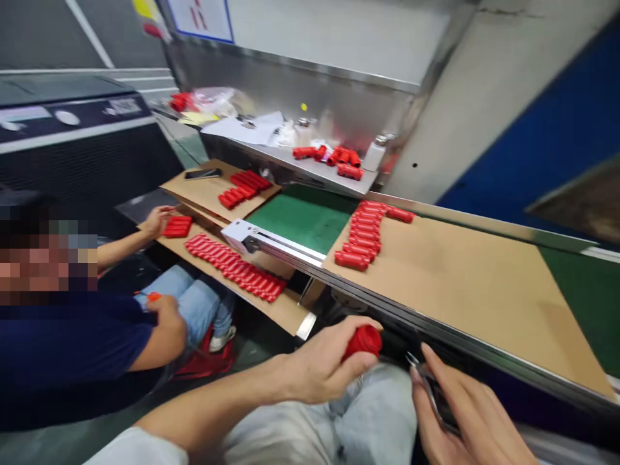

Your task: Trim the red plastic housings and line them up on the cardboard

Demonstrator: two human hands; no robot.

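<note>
My left hand [329,361] is closed around a red plastic tube-shaped part [365,341], its round end facing right, above my lap. Just to the right, my right hand [469,413] grips small pliers-like cutters [438,397] with dark handles and a pointed metal tip. The tip points toward the red part but stays apart from it. Beyond my hands, a row of similar red parts [364,234] lies on a cardboard sheet [450,278], with one more part [400,214] set off to its right.
A green conveyor belt [305,216] runs under the cardboard. At left sits a co-worker [92,342], one hand beside red parts [177,226] on a lower board; a long row of red parts [235,266] lies there too. A metal shelf [271,150] holds papers, bottles and more parts.
</note>
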